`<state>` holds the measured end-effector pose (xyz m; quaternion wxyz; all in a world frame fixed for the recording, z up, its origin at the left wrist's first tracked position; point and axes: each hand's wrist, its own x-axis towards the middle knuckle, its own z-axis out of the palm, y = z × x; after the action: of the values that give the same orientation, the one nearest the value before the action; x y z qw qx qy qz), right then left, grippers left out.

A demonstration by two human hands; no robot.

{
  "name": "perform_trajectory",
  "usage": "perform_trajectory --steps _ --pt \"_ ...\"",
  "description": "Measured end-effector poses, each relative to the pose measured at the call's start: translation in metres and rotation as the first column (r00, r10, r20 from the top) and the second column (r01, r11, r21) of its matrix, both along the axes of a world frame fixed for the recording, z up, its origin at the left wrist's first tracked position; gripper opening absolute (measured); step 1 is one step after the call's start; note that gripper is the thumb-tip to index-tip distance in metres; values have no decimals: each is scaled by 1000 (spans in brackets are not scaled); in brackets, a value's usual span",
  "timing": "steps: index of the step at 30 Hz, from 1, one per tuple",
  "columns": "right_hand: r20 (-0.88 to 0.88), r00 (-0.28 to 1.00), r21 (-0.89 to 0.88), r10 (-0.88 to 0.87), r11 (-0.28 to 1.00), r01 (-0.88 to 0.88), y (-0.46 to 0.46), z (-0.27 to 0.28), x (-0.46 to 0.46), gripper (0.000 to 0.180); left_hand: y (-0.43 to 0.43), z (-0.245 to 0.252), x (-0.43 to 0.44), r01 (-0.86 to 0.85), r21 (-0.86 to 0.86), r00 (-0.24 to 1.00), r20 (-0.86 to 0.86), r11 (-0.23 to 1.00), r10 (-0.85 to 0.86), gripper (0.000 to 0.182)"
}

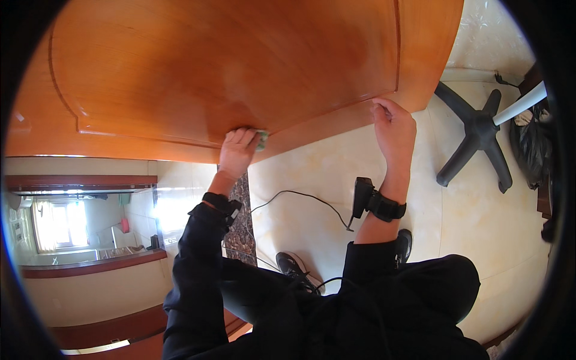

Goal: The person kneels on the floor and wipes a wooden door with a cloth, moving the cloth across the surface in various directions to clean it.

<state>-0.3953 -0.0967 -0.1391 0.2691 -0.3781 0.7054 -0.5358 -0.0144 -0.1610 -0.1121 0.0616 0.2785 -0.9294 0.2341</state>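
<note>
My left hand [237, 150] presses a small folded green-and-white cloth [261, 140] against the glossy orange-brown wooden door [234, 58], low down by the grooved moulding [288, 129]. Most of the cloth is hidden under my fingers. Further right, my right hand [395, 128] is loosely curled beside the door's lower right part, and nothing shows in it. Whether its fingertips touch the wood I cannot tell. A black strap with a box-like device [362, 196] is around my right wrist, and another strapped device [223, 207] is on my left.
A black cable [310, 194] crosses the pale tiled floor [315, 157] in front of my shoes [294, 267]. To the right are a black star-shaped base [481, 128] with a white pole and a black plastic bag [531, 153]. A dark speckled threshold strip [240, 216] runs below my left hand.
</note>
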Motion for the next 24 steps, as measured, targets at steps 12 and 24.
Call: perform_trajectory --steps 12,24 --pt "-26 999 61 35 998 -33 -4 -2 9 25 -36 54 -213 296 -226 886 -297 928 -355 23" --pt "29 984 61 176 982 -177 -23 -18 57 29 27 102 81 -273 -162 961 -94 948 260 34"
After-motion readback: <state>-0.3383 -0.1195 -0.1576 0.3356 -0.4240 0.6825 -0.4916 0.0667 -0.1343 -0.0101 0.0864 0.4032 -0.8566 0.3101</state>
